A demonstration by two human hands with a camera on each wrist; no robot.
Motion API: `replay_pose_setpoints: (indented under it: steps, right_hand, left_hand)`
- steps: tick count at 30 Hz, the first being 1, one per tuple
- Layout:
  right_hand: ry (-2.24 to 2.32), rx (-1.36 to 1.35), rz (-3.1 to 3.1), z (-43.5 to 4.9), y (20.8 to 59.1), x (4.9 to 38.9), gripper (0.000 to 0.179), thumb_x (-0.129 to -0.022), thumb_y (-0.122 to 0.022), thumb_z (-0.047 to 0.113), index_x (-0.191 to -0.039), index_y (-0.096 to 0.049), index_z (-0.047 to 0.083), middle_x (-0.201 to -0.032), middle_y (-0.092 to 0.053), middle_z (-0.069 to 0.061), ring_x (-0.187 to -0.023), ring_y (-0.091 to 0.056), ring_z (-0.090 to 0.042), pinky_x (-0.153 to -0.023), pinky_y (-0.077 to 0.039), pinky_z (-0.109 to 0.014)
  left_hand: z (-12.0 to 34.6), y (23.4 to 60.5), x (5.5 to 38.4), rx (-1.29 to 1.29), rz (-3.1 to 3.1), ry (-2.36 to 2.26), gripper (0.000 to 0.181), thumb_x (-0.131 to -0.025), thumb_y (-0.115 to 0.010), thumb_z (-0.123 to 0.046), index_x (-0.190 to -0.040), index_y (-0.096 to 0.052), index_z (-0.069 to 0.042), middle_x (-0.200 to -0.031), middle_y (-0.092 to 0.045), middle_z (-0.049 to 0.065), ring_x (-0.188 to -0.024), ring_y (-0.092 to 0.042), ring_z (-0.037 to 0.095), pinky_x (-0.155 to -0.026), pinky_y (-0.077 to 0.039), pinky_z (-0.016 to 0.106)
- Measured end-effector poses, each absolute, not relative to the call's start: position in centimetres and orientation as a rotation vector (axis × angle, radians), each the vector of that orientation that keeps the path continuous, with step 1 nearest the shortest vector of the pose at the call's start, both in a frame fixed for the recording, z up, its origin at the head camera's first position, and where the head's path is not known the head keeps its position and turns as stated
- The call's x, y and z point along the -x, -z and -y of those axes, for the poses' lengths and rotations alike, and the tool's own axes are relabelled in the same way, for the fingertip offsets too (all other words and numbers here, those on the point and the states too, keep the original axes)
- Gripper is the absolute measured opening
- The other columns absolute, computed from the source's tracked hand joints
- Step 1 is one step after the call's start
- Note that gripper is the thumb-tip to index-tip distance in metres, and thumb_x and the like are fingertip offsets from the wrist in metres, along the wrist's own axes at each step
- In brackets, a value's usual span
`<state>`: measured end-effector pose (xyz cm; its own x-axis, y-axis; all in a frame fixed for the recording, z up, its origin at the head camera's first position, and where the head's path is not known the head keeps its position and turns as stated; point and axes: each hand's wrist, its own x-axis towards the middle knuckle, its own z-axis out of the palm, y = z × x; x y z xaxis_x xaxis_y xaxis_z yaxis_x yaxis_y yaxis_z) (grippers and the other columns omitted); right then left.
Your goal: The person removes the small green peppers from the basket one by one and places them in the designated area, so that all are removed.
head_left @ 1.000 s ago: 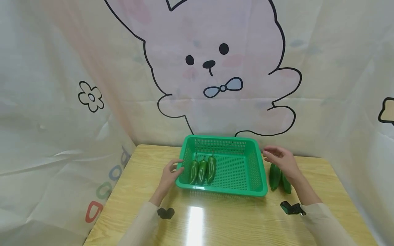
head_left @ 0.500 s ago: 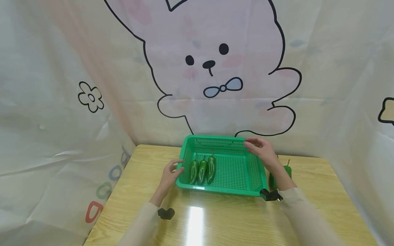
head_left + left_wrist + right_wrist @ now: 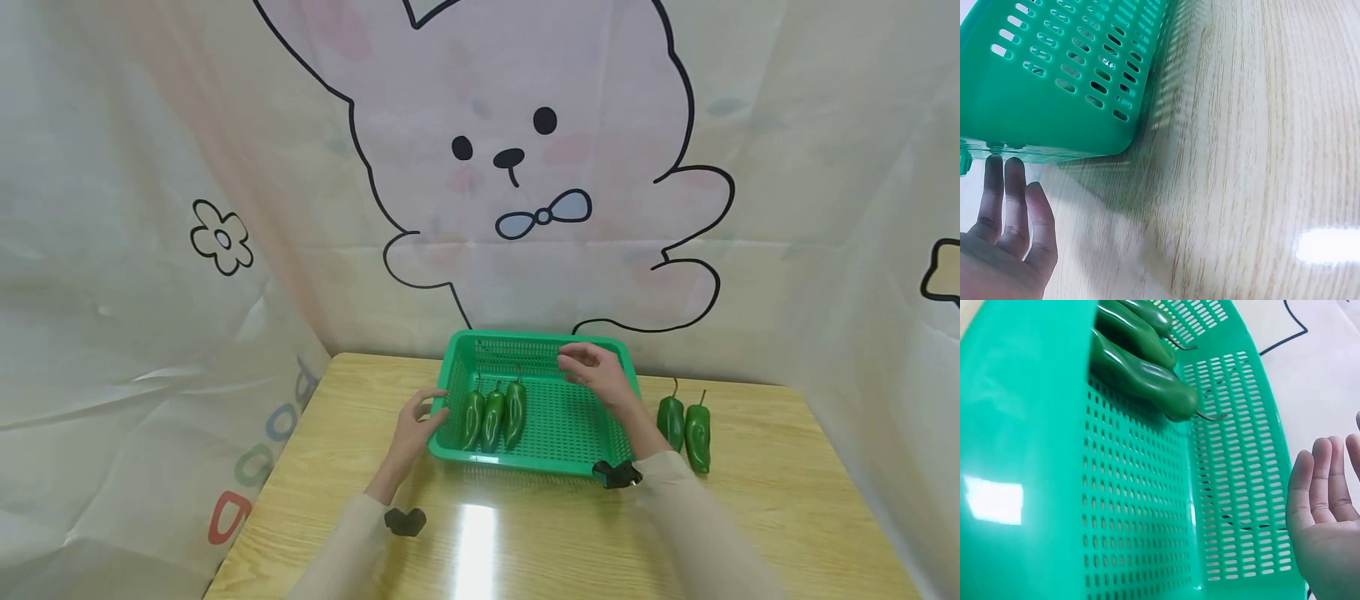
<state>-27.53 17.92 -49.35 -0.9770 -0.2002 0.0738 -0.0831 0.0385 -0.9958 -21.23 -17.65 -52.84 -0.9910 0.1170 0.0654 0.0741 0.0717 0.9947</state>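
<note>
Three green chili peppers (image 3: pixel 492 417) lie side by side in the left part of a green plastic basket (image 3: pixel 534 465), their thin stems pointing to the back. My left hand (image 3: pixel 409 427) is at the basket's left side. In the left wrist view its extended fingers (image 3: pixel 1014 206) have their tips against the basket wall, and the thumb is out of sight. Over the right half of the basket hovers my right hand (image 3: pixel 600 377), holding nothing. The right wrist view shows this hand (image 3: pixel 1329 519) with its fingers extended, apart from the peppers (image 3: pixel 1147 384).
Two more green chili peppers (image 3: pixel 684 429) lie on the wooden table (image 3: pixel 780 467) to the right of the basket. A printed cloth backdrop (image 3: pixel 600 283) stands right behind the basket and along both sides.
My right hand has moved left, from above the two peppers on the table to over the basket, uncovering those peppers. My left hand, the basket and its peppers have stayed in place.
</note>
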Motion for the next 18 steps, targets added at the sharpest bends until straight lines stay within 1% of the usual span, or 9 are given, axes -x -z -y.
replay_pose_setpoints:
  steps: [2, 4, 6, 11, 14, 18]
  right_hand:
    - [2.096, 0.304, -2.181, -17.4, 49.5, 27.6, 0.045, -0.101, -0.067, 0.017, -0.136, -0.054, -0.010, -0.120, -0.065, -0.016, -0.110, -0.064, -0.029, -0.099, -0.048, -0.055]
    - [2.095, 0.299, -2.162, -16.9, 49.6, 27.6, 0.047, -0.101, -0.066, 0.017, -0.137, -0.053, -0.010, -0.123, -0.063, -0.020, -0.113, -0.062, -0.034, -0.100, -0.047, -0.057]
    - [2.091, 0.288, -2.141, -16.5, 49.8, 27.8, 0.047, -0.101, -0.066, 0.016, -0.137, -0.052, -0.011, -0.125, -0.062, -0.021, -0.116, -0.060, -0.038, -0.101, -0.045, -0.058]
    - [2.077, 0.229, -2.089, -15.9, 49.9, 28.2, 0.042, -0.101, -0.066, 0.016, -0.135, -0.055, -0.007, -0.125, -0.061, -0.022, -0.117, -0.058, -0.039, -0.103, -0.043, -0.060]
    - [2.055, 0.200, -2.073, -15.5, 49.8, 28.4, 0.037, -0.102, -0.065, 0.015, -0.133, -0.057, -0.005, -0.130, -0.057, -0.027, -0.121, -0.055, -0.042, -0.104, -0.041, -0.060]
    - [2.007, 0.185, -2.089, -15.1, 49.5, 28.8, 0.036, -0.103, -0.064, 0.016, -0.132, -0.058, -0.003, -0.131, -0.056, -0.027, -0.123, -0.053, -0.044, -0.104, -0.042, -0.058]
  left_hand:
    - [17.7, 52.8, 21.2, -0.194, -2.259, -2.119, 0.037, -0.099, -0.065, -0.003, -0.133, -0.057, 0.006, -0.138, -0.052, 0.028, -0.113, -0.058, 0.040, -0.092, -0.049, 0.063]
    - [17.8, 52.8, 21.2, -0.191, -2.254, -2.125, 0.037, -0.099, -0.065, -0.002, -0.133, -0.057, 0.005, -0.137, -0.052, 0.030, -0.113, -0.058, 0.040, -0.092, -0.049, 0.063]
    - [17.8, 52.8, 21.2, -0.196, -2.264, -2.125, 0.036, -0.099, -0.065, -0.002, -0.133, -0.057, 0.006, -0.137, -0.052, 0.029, -0.113, -0.058, 0.040, -0.091, -0.050, 0.062]
    - [17.8, 52.8, 21.2, -0.226, -2.273, -2.129, 0.035, -0.099, -0.064, -0.001, -0.132, -0.057, 0.007, -0.138, -0.053, 0.023, -0.115, -0.055, 0.043, -0.091, -0.050, 0.063]
    - [17.8, 53.5, 21.5, -0.221, -2.261, -2.134, 0.036, -0.099, -0.064, -0.001, -0.133, -0.056, 0.007, -0.138, -0.052, 0.025, -0.116, -0.054, 0.047, -0.091, -0.050, 0.064]
    - [17.8, 55.1, 22.1, -0.189, -2.284, -2.124, 0.037, -0.100, -0.064, -0.003, -0.135, -0.056, 0.004, -0.136, -0.052, 0.029, -0.114, -0.055, 0.049, -0.088, -0.052, 0.062]
